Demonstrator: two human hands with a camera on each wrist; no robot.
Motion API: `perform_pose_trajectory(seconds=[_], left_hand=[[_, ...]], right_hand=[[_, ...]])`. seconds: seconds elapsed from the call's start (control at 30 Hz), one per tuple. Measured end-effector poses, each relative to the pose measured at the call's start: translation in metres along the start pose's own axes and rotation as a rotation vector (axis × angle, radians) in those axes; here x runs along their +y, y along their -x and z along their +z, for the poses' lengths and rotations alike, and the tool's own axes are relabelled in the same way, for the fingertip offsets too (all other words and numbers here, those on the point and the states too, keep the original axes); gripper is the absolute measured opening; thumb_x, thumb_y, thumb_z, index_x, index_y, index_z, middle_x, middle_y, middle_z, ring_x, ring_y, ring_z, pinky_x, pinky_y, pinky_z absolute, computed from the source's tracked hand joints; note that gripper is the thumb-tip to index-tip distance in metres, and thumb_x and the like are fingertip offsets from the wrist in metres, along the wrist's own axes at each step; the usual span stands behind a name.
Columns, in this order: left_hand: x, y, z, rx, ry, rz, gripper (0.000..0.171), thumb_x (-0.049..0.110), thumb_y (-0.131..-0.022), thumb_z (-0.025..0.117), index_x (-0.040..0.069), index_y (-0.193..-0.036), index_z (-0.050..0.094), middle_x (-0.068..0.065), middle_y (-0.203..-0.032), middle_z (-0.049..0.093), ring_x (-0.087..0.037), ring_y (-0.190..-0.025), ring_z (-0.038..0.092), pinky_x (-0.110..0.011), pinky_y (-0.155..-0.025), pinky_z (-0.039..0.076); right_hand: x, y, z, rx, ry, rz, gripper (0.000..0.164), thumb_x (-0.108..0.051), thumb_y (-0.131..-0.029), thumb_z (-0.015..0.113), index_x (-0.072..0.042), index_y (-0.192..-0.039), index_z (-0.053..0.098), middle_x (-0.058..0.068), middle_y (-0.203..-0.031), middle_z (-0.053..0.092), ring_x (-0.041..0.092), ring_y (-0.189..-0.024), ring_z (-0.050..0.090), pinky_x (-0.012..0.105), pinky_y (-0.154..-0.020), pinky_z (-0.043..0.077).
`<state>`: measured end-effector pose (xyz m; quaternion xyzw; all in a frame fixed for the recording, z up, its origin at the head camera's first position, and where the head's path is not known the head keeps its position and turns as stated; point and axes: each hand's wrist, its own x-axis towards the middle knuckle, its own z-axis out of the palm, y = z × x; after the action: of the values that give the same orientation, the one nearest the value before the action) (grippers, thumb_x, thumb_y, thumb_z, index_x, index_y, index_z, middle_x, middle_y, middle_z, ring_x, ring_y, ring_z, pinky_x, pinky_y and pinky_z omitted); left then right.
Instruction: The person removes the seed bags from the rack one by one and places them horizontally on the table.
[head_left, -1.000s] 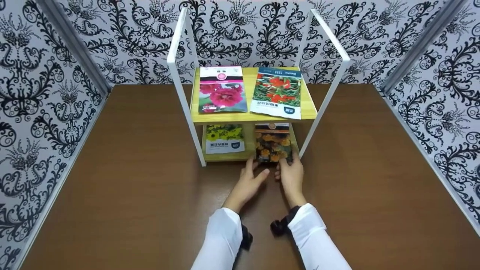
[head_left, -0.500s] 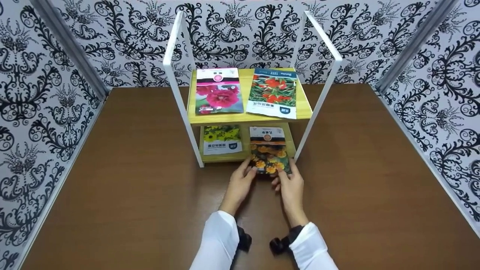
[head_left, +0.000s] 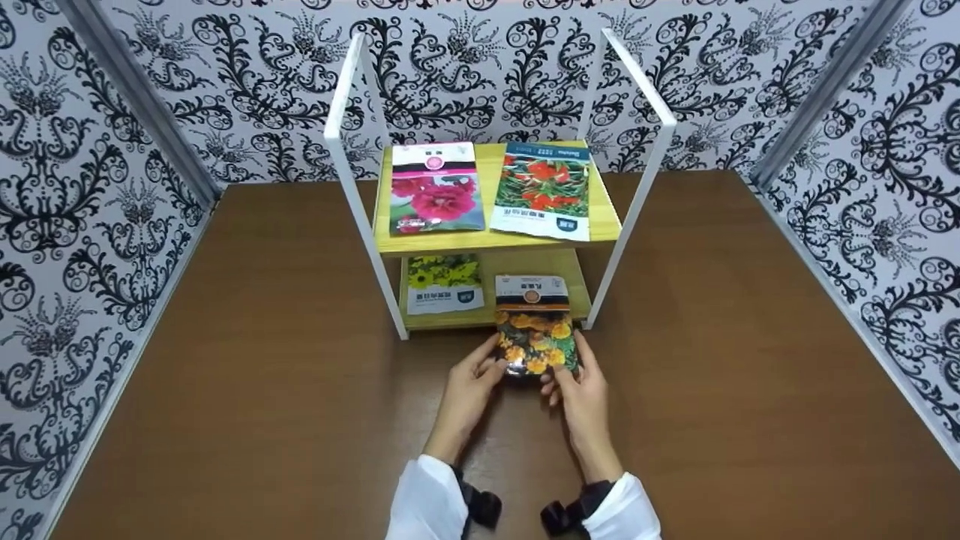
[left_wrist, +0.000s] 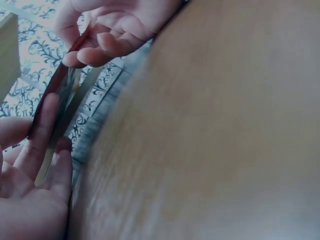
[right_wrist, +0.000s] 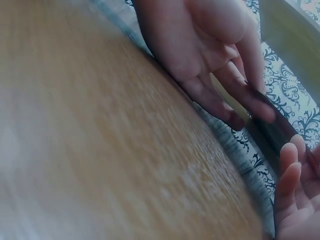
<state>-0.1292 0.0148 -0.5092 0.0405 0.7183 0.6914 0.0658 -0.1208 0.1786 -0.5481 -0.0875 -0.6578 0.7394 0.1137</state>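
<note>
Orange-flowered packet [head_left: 533, 324] between two hands.
The left hand [head_left: 463, 391] and right hand [head_left: 587, 399] each pinch a near side of it, thumbs on top; it juts past the near edge of the lower shelf [head_left: 526, 262], at the right, with a yellow-flowered packet [head_left: 445, 285] to its left.

"Can you read the orange-flower seed packet [head_left: 534, 330]?"

"You get Chinese characters [head_left: 532, 285] above a round emblem [head_left: 532, 297], too small to make out surely."

"And your pink-flower seed packet [head_left: 439, 201]?"

"You face the same layout, equally unclear."

"The red-flower seed packet [head_left: 543, 187] and yellow-flower seed packet [head_left: 444, 277]?"

"You see Chinese characters and a dark blue badge [head_left: 566, 224] low on each; the red one's blue top also carries blurred Latin lettering [head_left: 568, 154]."
</note>
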Motion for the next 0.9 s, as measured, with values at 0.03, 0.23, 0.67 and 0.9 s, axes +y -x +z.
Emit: perform_pose_trajectory(seconds=[0.03,0.23,0.67,0.9], left_hand=[[-0.001,0.001,-0.001,-0.001,0.013,-0.005,0.046,0.011,-0.088,0.055,0.004,-0.132,0.042,-0.003,-0.068,0.051,-0.009,-0.051,0.035,-0.022,-0.052,0.034],[-0.012,0.003,-0.004,-0.019,0.035,-0.017,0.047,0.011,-0.088,0.055,0.003,-0.133,0.041,-0.012,-0.075,0.059,-0.010,-0.054,0.039,-0.019,-0.050,0.033],[-0.011,0.009,-0.007,-0.139,0.105,-0.075,0.051,0.008,-0.089,0.052,0.001,-0.136,0.034,-0.014,-0.079,0.064,-0.026,-0.068,0.056,-0.019,-0.052,0.033],[-0.035,0.010,-0.008,-0.129,0.152,-0.058,0.053,0.013,-0.088,0.055,0.008,-0.137,0.035,-0.011,-0.078,0.064,-0.010,-0.049,0.038,-0.019,-0.046,0.027]], right_hand=[[0.000,0.000,0.000,-0.008,-0.009,0.001,0.061,0.002,-0.085,0.048,-0.017,-0.140,0.029,0.019,-0.068,0.058,0.019,-0.050,0.054,0.027,-0.040,0.044],[0.003,0.004,0.000,-0.015,-0.057,0.007,0.056,-0.001,-0.087,0.046,-0.016,-0.139,0.032,0.019,-0.067,0.056,0.018,-0.047,0.052,0.028,-0.040,0.044],[-0.001,0.007,-0.008,0.002,0.000,0.014,0.049,-0.006,-0.092,0.043,-0.019,-0.138,0.033,0.020,-0.089,0.058,0.021,-0.053,0.052,0.032,-0.043,0.045],[-0.006,0.008,-0.010,-0.039,0.028,0.001,0.049,-0.009,-0.092,0.044,-0.024,-0.137,0.035,0.017,-0.098,0.063,0.024,-0.079,0.060,0.031,-0.059,0.048]])
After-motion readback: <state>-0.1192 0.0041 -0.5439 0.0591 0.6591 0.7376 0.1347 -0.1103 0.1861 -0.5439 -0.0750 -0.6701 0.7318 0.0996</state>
